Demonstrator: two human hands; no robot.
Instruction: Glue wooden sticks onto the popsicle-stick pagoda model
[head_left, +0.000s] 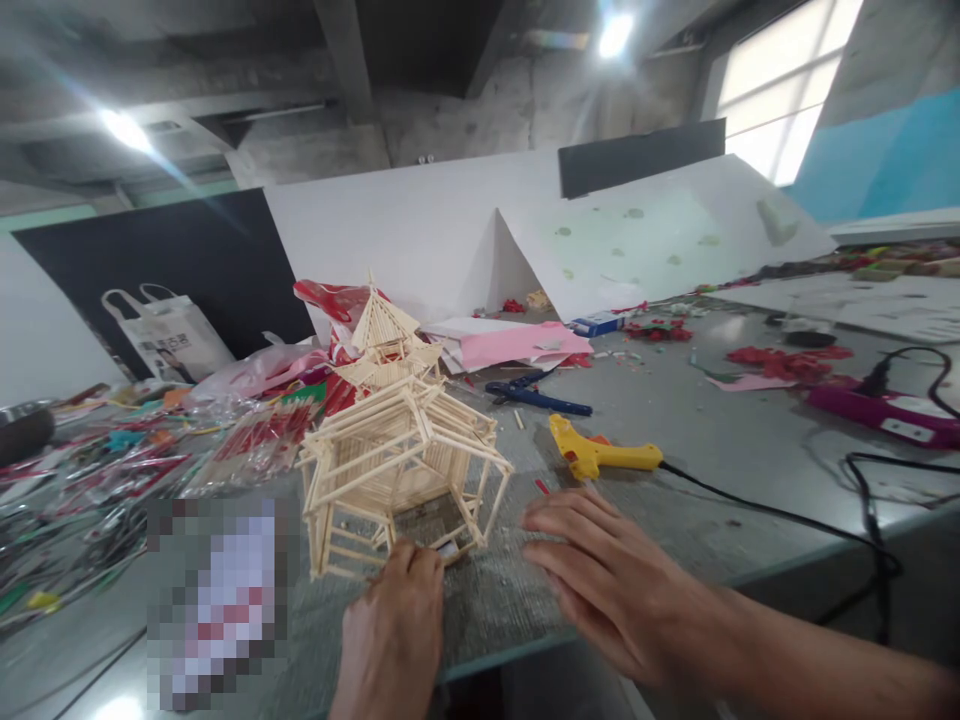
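Note:
A pavilion model (405,440) made of thin pale wooden sticks stands on the table in front of me. Its lower frame is open-sided, with a hole in the front of the floor. My left hand (401,610) grips its front bottom edge with bent fingers; the fingertips are partly hidden. To the right of the model, my right hand (600,570) hovers low over the table with fingers stretched out and holding nothing. Just beyond that hand lies a yellow hot glue gun (604,455) with a black cord. Behind the model rises a pointed stick roof (379,325).
Dark blue pliers (536,393) lie behind the glue gun. A purple power strip (881,412) is at the right. Bagged sticks (255,440) and plastic packets crowd the left. Pink paper (517,345) lies at the back. The table's front edge runs close below my hands.

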